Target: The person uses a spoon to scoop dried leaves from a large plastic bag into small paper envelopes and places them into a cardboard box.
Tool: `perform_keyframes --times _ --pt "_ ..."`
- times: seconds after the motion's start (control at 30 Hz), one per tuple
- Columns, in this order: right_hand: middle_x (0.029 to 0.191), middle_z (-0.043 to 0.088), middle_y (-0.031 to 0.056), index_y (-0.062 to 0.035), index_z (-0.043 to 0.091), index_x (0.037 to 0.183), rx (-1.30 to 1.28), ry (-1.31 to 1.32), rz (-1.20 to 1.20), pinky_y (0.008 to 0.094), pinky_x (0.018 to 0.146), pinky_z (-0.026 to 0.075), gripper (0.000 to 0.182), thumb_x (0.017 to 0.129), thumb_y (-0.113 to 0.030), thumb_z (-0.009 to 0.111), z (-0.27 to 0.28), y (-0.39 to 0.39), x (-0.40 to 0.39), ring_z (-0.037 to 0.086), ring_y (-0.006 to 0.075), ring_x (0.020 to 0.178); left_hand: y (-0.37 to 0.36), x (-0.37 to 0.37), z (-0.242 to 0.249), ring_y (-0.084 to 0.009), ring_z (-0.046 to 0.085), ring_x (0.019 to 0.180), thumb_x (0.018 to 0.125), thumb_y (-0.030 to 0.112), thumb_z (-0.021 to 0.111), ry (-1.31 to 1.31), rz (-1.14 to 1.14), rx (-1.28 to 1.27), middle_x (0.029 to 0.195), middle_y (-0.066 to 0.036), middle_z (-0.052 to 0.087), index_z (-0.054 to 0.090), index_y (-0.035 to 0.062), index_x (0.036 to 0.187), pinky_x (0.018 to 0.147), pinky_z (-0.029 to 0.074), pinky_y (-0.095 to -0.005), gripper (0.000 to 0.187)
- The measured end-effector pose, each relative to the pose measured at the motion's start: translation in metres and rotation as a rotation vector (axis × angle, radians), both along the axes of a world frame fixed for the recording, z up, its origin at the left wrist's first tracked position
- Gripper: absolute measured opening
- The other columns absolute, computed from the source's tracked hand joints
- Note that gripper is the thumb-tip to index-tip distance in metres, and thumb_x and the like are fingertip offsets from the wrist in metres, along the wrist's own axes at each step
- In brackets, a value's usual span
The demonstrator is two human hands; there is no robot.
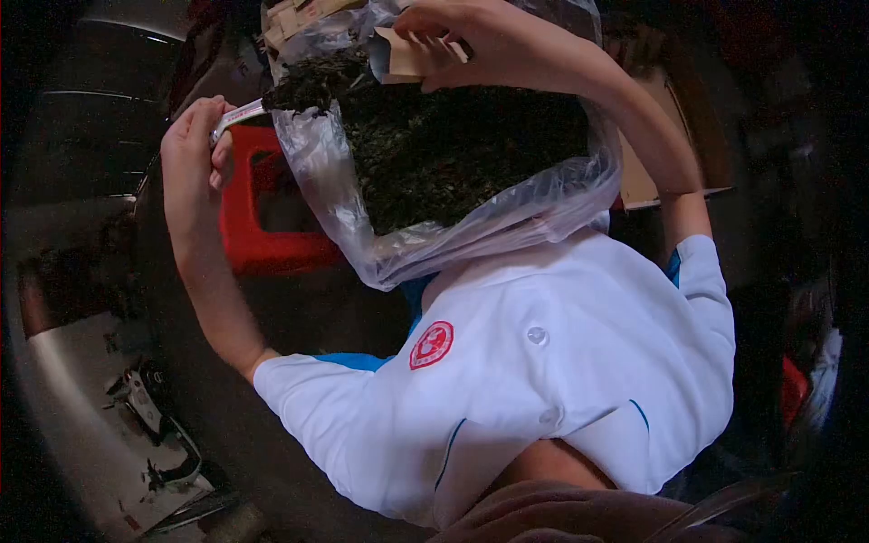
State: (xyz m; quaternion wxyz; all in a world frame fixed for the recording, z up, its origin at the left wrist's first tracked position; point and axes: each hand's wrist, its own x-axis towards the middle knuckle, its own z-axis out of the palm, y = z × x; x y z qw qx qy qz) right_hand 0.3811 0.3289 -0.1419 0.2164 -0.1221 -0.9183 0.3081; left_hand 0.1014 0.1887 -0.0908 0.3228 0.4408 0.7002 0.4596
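Note:
My left hand (pixel 195 136) is closed around the white handle of a scoop (pixel 240 116), which has red print on it. Dark dried leaves (pixel 312 83) are heaped at the scoop's far end, over the rim of a clear plastic bag (pixel 317 158). More dark, tea-like leaves (pixel 453 149) fill the wide-open bag in front of my chest. Above them, my right hand (pixel 462 41) grips a small brown paper packet (pixel 403 56). The packet is tilted, its silvery opening facing left towards the heaped leaves.
A red plastic stool (pixel 281 252) stands at the left beside the bag. Several brown paper packets (pixel 294 20) lie beyond it at the top. Cardboard (pixel 641 167) shows to the right of the bag. A dark-and-white object (pixel 149 407) rests on the floor at lower left.

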Motion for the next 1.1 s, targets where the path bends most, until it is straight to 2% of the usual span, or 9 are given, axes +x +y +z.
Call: perform_keyframes --times 0.3,0.33,0.47,0.67,0.77,0.87,0.93,1.03,1.1 --pt "0.076 0.058 0.0141 0.0031 0.054 0.09 -0.085 -0.092 0.023 0.0365 0.063 0.044 0.027 0.078 -0.017 0.067 0.009 -0.011 -0.001 0.057 0.0272 0.069 0.019 -0.002 0.012 -0.0003 0.03 0.037 0.089 0.025 0.055 0.206 -0.039 -0.003 0.055 0.007 0.045 0.058 0.0069 0.082 0.033 0.021 -0.0174 0.02" --pt "0.074 0.058 0.0139 0.0031 0.055 0.088 -0.076 -0.088 0.009 0.0364 0.062 0.044 0.026 0.078 -0.017 0.067 0.008 -0.012 -0.001 0.057 0.0271 0.068 0.021 -0.002 0.018 -0.0005 0.04 0.047 0.088 0.023 0.056 0.237 -0.059 -0.015 0.065 0.004 0.052 0.059 0.0063 0.085 0.04 0.028 -0.0169 0.017" --pt "0.073 0.058 0.0136 0.0028 0.055 0.085 -0.119 -0.115 0.022 0.0367 0.062 0.044 0.026 0.077 -0.018 0.068 0.012 -0.016 0.004 0.058 0.0267 0.066 0.031 0.006 0.03 -0.0023 0.05 0.069 0.088 0.024 0.057 0.376 -0.04 -0.006 0.076 0.002 0.055 0.059 0.0052 0.086 0.054 0.036 -0.017 0.019" --pt "0.072 0.058 0.0137 0.003 0.055 0.084 -0.109 -0.129 -0.002 0.0375 0.061 0.044 0.024 0.077 -0.017 0.067 0.018 -0.018 0.0 0.058 0.0269 0.065 0.032 0.027 0.056 -0.0025 0.047 0.06 0.089 0.025 0.056 0.598 -0.039 -0.074 0.068 0.003 0.052 0.059 0.0061 0.082 0.051 0.034 -0.0182 0.02" --pt "0.072 0.058 0.014 0.0031 0.055 0.084 -0.114 -0.12 -0.008 0.0372 0.06 0.044 0.024 0.077 -0.017 0.068 0.02 -0.019 0.001 0.057 0.0268 0.065 0.034 0.03 0.058 -0.0023 0.043 0.042 0.084 0.027 0.057 0.681 -0.089 0.073 0.055 0.004 0.049 0.06 0.0075 0.075 0.036 0.029 -0.0187 0.022" --pt "0.073 0.058 0.0139 0.0032 0.055 0.088 -0.079 -0.004 -0.016 0.036 0.061 0.045 0.028 0.076 -0.017 0.069 0.01 -0.016 0.0 0.057 0.0262 0.064 0.033 0.035 0.065 -0.0035 0.046 0.055 0.091 0.026 0.054 0.815 -0.074 0.01 0.067 0.003 0.053 0.059 0.0067 0.081 0.048 0.035 -0.0206 0.022" --pt "0.073 0.058 0.0138 0.0031 0.055 0.094 -0.106 0.179 0.013 0.0353 0.061 0.045 0.033 0.076 -0.02 0.071 0.0 -0.014 0.001 0.056 0.0262 0.064 0.026 0.047 0.062 -0.0039 0.048 0.056 0.091 0.025 0.054 0.984 -0.113 0.194 0.067 0.001 0.055 0.058 0.0058 0.083 0.049 0.037 -0.0217 0.022" --pt "0.078 0.061 0.0116 0.0024 0.053 0.107 -0.13 -0.037 -0.049 0.0311 0.062 0.047 0.037 0.081 -0.019 0.069 0.012 -0.02 -0.001 0.058 0.0209 0.067 0.011 0.076 0.046 -0.0058 0.047 0.044 0.087 0.019 0.058 1.232 -0.149 0.544 0.054 -0.001 0.05 0.057 0.0065 0.077 0.041 0.037 -0.0236 0.016" --pt "0.079 0.061 0.0128 -0.0003 0.055 0.103 -0.022 0.133 -0.073 0.0333 0.062 0.048 0.043 0.075 -0.028 0.074 -0.02 -0.011 -0.01 0.06 0.0233 0.07 -0.003 0.098 0.033 -0.0084 0.047 0.038 0.084 0.015 0.061 1.389 -0.15 0.691 0.048 -0.002 0.046 0.057 0.0073 0.074 0.037 0.036 -0.0252 0.013"
